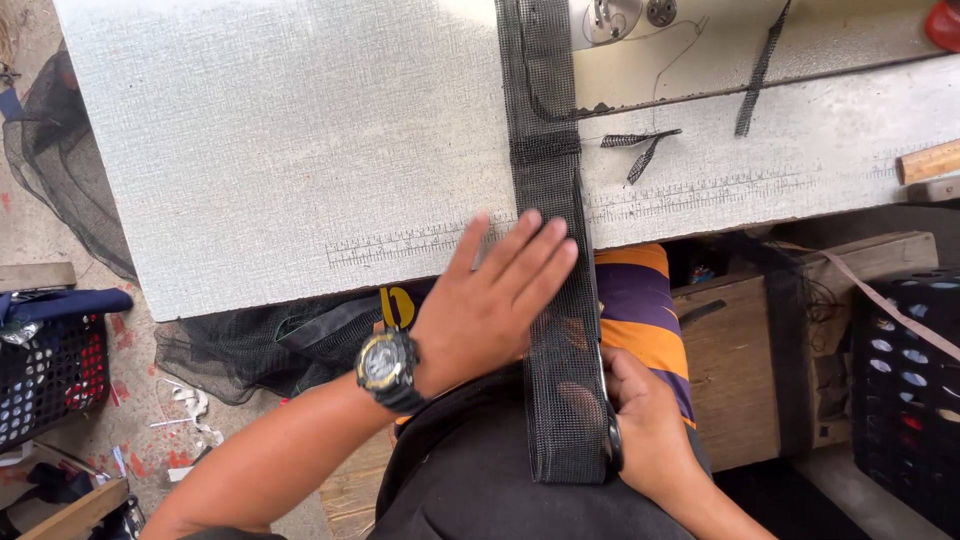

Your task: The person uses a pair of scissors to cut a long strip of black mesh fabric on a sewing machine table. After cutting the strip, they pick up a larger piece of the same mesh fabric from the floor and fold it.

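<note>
A long black mesh strip (548, 180) runs from the sewing machine down over the table's front edge into my lap. My left hand (490, 300), with a black and yellow watch on its wrist, lies flat with fingers spread, pressing the strip near the table edge. My right hand (640, 420) is closed around the strip's lower part, partly under the mesh, and appears to hold dark scissors against the strip's right edge.
The grey textured table (280, 150) has a ruler scale marked along its front. Mesh scraps (640, 145) lie near the sewing machine base (640, 20). A wooden stick (930, 160) lies at right. Black crates (50, 370) stand left and right, loose netting (250, 345) under the table.
</note>
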